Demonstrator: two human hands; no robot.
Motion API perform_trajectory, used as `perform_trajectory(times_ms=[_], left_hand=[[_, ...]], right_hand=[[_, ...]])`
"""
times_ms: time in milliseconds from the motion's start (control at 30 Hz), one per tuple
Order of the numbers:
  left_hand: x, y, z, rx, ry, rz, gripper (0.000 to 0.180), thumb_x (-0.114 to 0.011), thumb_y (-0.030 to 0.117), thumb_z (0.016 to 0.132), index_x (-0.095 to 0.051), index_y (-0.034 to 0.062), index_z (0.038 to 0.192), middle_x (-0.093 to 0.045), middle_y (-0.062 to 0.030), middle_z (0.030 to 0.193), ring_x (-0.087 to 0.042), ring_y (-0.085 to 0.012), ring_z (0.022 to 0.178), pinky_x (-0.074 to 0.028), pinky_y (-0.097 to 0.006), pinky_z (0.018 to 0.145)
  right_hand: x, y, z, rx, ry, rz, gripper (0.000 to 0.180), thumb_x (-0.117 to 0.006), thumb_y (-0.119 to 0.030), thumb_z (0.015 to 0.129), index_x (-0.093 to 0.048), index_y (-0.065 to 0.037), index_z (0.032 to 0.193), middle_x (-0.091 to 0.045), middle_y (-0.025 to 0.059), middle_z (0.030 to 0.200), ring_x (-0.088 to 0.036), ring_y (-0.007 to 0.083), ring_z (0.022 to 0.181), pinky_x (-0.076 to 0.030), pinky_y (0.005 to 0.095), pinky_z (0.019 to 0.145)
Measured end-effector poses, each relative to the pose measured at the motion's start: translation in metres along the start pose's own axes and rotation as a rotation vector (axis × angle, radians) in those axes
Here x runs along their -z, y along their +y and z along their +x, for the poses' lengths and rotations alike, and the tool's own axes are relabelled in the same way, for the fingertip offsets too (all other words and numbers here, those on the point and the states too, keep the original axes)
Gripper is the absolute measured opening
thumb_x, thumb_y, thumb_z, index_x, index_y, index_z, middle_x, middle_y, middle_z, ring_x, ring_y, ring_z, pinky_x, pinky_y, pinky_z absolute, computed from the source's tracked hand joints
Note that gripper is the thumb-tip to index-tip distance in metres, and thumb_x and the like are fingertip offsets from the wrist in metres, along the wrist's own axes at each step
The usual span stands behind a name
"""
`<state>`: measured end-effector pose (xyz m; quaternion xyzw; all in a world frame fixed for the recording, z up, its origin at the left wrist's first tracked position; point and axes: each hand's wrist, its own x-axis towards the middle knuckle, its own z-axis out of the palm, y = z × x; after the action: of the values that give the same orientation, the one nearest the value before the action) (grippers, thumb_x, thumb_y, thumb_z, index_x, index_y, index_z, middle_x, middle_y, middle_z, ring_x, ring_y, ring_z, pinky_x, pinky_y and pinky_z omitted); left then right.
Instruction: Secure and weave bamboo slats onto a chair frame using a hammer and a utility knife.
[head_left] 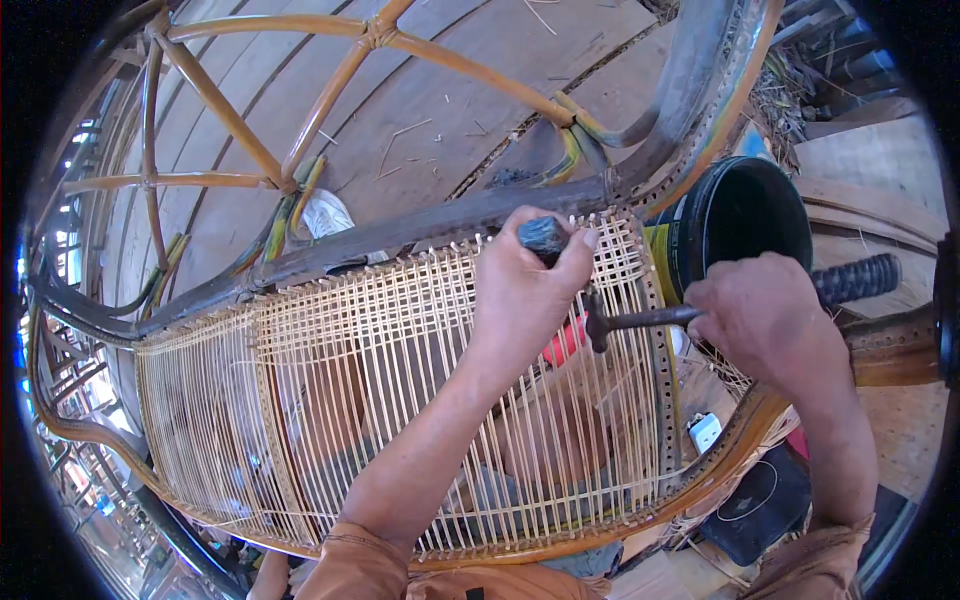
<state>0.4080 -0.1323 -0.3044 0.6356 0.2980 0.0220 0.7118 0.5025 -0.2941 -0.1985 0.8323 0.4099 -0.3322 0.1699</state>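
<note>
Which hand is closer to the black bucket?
The right hand. It holds a hammer just below the black bucket, nearly touching its rim. The left hand grips a dark tool over the woven cane panel, farther left.
</note>
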Motion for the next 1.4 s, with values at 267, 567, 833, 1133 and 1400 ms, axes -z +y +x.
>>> perform_trajectory(times_ms=[267, 567, 833, 1133, 1400], left_hand=[[-0.007, 0.003, 0.002, 0.044, -0.01, -0.029, 0.022, -0.067, 0.02, 0.083, -0.056, 0.001, 0.083, -0.057, -0.0006, 0.064, -0.051, -0.0054, 0.056, -0.043, -0.023, 0.052], [-0.014, -0.002, 0.003, -0.04, -0.004, 0.08, 0.026, -0.067, 0.023, 0.083, -0.056, -0.0004, 0.081, -0.056, -0.0036, 0.058, -0.051, -0.0078, 0.054, -0.045, -0.027, 0.053], [-0.008, 0.007, 0.002, 0.022, -0.018, 0.013, 0.023, -0.067, 0.02, 0.083, -0.056, 0.0001, 0.082, -0.056, -0.0011, 0.062, -0.05, -0.0047, 0.056, -0.044, -0.023, 0.053], [-0.025, -0.006, 0.003, -0.01, -0.011, 0.006, 0.022, -0.067, 0.019, 0.082, -0.056, -0.0002, 0.081, -0.055, -0.0004, 0.06, -0.049, -0.0041, 0.056, -0.043, -0.023, 0.053], [0.016, 0.017, 0.007, -0.021, 0.09, -0.053, 0.021, -0.066, 0.019, 0.082, -0.057, 0.0005, 0.078, -0.058, 0.0001, 0.061, -0.049, -0.0047, 0.054, -0.041, -0.022, 0.051]], right_hand=[[-0.007, 0.0, -0.009, 0.072, -0.033, -0.069, 0.015, -0.062, -0.026, 0.08, -0.065, -0.012, 0.081, -0.06, 0.0063, 0.075, -0.061, 0.0243, 0.075, -0.045, 0.0374, 0.067], [-0.009, 0.002, -0.006, 0.075, 0.237, -0.044, 0.014, -0.066, -0.024, 0.073, -0.065, -0.011, 0.071, -0.061, 0.0081, 0.069, -0.062, 0.0254, 0.07, -0.046, 0.0383, 0.063], [-0.012, 0.0, -0.007, 0.046, 0.139, -0.043, 0.013, -0.063, -0.023, 0.077, -0.066, -0.011, 0.077, -0.061, 0.0076, 0.073, -0.062, 0.0253, 0.071, -0.046, 0.0385, 0.066], [-0.007, -0.002, -0.014, 0.06, -0.007, -0.072, 0.016, -0.063, -0.026, 0.08, -0.066, -0.011, 0.083, -0.062, 0.0075, 0.077, -0.062, 0.0245, 0.075, -0.047, 0.0372, 0.069], [-0.003, -0.014, -0.012, 0.082, 0.034, 0.0, 0.013, -0.065, -0.025, 0.077, -0.064, -0.012, 0.081, -0.058, 0.0072, 0.074, -0.058, 0.0257, 0.074, -0.042, 0.0393, 0.068]])
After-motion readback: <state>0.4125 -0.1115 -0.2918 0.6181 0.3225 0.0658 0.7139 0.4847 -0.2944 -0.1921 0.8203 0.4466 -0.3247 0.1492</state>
